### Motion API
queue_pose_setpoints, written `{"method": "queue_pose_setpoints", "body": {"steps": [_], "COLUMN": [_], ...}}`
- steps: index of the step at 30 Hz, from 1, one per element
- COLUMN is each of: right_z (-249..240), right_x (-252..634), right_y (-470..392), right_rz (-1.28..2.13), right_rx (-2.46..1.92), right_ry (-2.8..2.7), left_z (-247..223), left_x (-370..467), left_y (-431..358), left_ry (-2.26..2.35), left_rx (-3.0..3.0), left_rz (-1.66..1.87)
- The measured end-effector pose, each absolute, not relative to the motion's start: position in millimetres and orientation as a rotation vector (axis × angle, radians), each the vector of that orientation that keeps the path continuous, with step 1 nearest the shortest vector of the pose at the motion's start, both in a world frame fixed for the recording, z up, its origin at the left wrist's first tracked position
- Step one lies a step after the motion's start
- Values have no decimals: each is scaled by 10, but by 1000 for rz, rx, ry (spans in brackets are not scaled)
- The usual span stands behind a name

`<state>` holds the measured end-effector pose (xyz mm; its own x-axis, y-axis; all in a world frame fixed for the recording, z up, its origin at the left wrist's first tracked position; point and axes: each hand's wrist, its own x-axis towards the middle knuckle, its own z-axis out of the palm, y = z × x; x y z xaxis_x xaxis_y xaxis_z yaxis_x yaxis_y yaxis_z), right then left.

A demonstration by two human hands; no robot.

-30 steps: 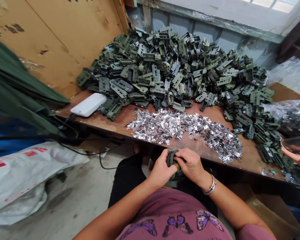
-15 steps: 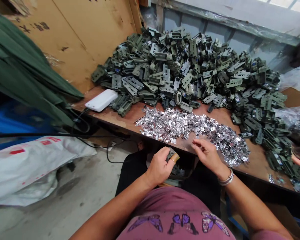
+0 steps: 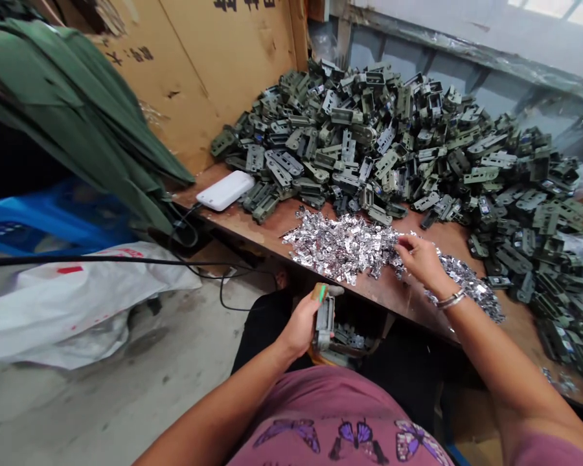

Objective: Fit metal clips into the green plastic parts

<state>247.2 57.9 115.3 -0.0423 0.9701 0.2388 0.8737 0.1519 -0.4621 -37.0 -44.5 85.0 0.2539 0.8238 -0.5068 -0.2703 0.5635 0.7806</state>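
My left hand (image 3: 298, 327) is closed around a grey-green housing (image 3: 325, 316), a long hollow part held over my lap with its open side up. A yellowish covering wraps the thumb of that hand. On the table, my right hand (image 3: 422, 264) reaches into a heap of small shiny metal pieces (image 3: 342, 244). Its thumb and forefinger are pinched together at the heap, and whatever lies between the fingertips is too small to make out. Below the left hand, a container (image 3: 369, 346) at my lap holds more grey-green parts.
A large pile of grey-green housings (image 3: 350, 142) covers the back and right of the brown table (image 3: 260, 241). A white power bank (image 3: 226, 190) with a cable lies at the left. Cardboard (image 3: 189, 58) stands behind, and a white sack (image 3: 102, 291) lies on the floor.
My right hand has moved forward from the table's front edge into the metal pieces. My left hand has turned the housing, so more of it shows. The view has shifted left.
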Motion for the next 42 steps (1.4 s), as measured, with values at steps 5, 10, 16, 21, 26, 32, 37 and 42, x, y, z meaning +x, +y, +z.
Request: {"method": "queue_pose_setpoints", "body": {"steps": [5,10,16,21,26,32,37,42], "right_z": [1116,1099,1095,1134,1236,1231,1042,974], "right_x": [2415,2203,2097,2111,2160,2321,2451,2482], "right_y": [1095,1428,1520,1628,1712,1188,722,909], "right_rz": [40,-31,-104,-69,-18,-43,-43,35], "right_rx": [-1909,-2122,-2134,-2144,-2170,-2000,-1810,-1880], "right_ry": [-2032,-2092,-2143,-2226,-2183,-2215,-2135,-1937], "left_z": [489,197,204,429,763,963,974,958], "left_x": [-247,37,283,351,315,188,276,455], "left_y": [-316,-160,-258,-450,-449,-260,-115,-179], "left_ry": [1167,1242,1063,878,766,789,669,656], "left_rx": [1108,1244,1389,1363,1141,852,518,530], "left_rz": [705,760,531,430,468,641,656,591]}}
